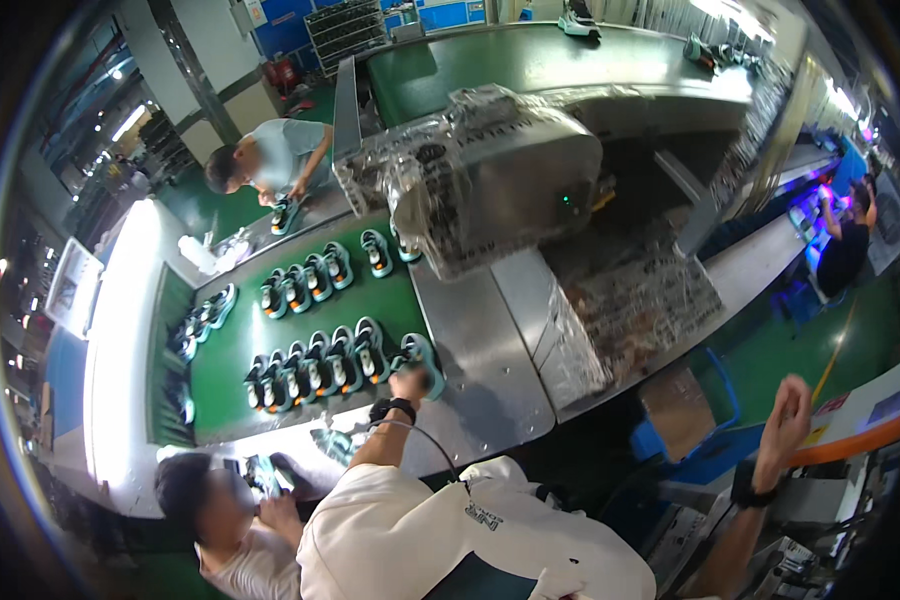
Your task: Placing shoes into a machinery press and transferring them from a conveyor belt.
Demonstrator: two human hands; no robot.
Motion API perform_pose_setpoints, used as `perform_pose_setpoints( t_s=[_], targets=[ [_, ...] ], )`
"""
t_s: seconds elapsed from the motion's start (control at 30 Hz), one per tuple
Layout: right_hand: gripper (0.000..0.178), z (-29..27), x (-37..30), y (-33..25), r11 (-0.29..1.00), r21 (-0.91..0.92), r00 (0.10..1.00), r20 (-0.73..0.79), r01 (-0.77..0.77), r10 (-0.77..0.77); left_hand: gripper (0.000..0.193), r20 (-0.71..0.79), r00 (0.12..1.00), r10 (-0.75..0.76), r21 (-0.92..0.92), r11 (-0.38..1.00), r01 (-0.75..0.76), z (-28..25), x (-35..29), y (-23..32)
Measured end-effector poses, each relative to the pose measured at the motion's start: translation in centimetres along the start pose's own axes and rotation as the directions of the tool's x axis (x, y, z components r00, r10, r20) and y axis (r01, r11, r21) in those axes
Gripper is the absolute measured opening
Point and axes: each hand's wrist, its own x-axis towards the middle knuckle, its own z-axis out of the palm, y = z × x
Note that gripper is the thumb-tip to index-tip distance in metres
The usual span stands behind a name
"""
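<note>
My left hand (407,384), with a black band on its wrist, is closed on a dark sneaker (422,360) with a pale teal sole. That shoe is at the right end of the front row, where the green belt (340,300) meets a metal plate. Beside it in the same row stand several similar sneakers (320,362) with orange accents. Off to the right, away from the shoes, my right hand (788,412) is raised with its fingers extended and nothing in it. It is nearest to an orange-edged machine (855,440).
A foil-wrapped machine (500,170) stands beyond the metal plate (480,350). More sneakers (305,280) line the belt farther back. One person (280,160) handles a shoe across the belt; another (240,530) works close on my left. A blue chair (685,410) stands at right.
</note>
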Motion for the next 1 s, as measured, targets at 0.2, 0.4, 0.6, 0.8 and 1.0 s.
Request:
perform_pose_setpoints(
  t_s=[0.2, 0.4, 0.6, 0.8, 1.0],
  targets=[
    [0.016, 14.2, 22.5, -15.5, 0.944, 0.109, 0.924, 0.196, 0.312, -0.328, 0.066, -0.076, 0.966, 0.248, 0.438, 0.878, -0.191, 1.2, 11.2, -0.3],
    [0.05, 38.4, 44.7, -18.0, 0.929, -0.034, 0.775, 0.564, 0.368, -0.287, 0.072, -0.156, 0.952, 0.263, 0.334, 0.921, -0.2, 2.2, 12.0, -0.6],
    [0.094, 57.7, 59.9, -16.3, 0.881, -0.226, 0.741, 0.646, 0.415, -0.183, 0.07, -0.225, 0.956, 0.19, 0.396, 0.914, -0.089, 2.3, 11.5, 0.9],
    [0.085, 65.6, 62.8, -18.4, 0.873, -0.237, 0.71, 0.685, 0.427, -0.161, 0.069, -0.247, 0.944, 0.22, 0.372, 0.921, -0.117, 2.5, 11.7, 0.5],
    [0.072, 66.9, 60.4, -21.3, 0.94, -0.129, 0.698, 0.702, 0.317, -0.139, 0.07, -0.263, 0.938, 0.227, 0.349, 0.929, -0.127, 2.9, 11.6, 0.7]
  ],
)
